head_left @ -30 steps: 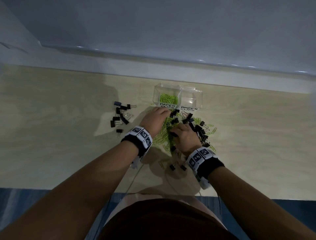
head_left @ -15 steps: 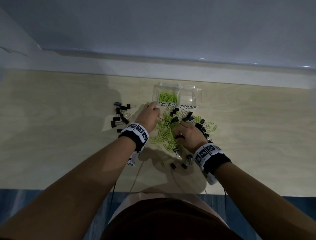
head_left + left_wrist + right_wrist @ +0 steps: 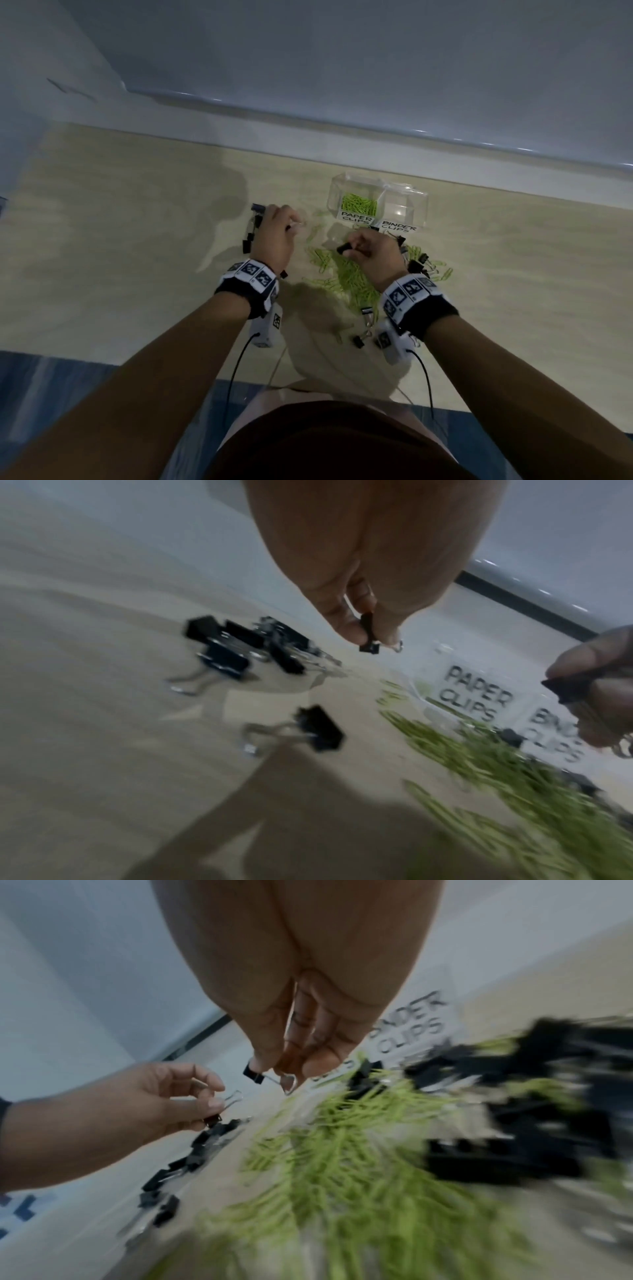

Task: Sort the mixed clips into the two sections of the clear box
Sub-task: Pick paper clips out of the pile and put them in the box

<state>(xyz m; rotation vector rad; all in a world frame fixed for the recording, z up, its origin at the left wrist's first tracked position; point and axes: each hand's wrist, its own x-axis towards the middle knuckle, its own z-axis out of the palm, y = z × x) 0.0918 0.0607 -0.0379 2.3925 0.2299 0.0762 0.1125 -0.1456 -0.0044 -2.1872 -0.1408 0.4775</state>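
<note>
Step in hand: pulling binder clips from the mixed pile (image 3: 346, 277) on the desk (image 3: 137, 274). My left hand (image 3: 274, 236), at 9 o'clock of the pile, pinches one binder clip (image 3: 369, 637); my right hand (image 3: 373, 253) pinches another (image 3: 254, 1074). Both hover, fingers curled, pointing down. Next: carry them to 12 o'clock, into the clear box (image 3: 419, 205), binder section.

Left hand (image 3: 274, 233) is over the black binder clips (image 3: 249, 236) off to the side, right hand (image 3: 375, 255) pinching one black clip (image 3: 343, 248) above the green paper clip pile (image 3: 346, 277). Clear box (image 3: 378, 205) has green clips only in the PAPER CLIPS half.
</note>
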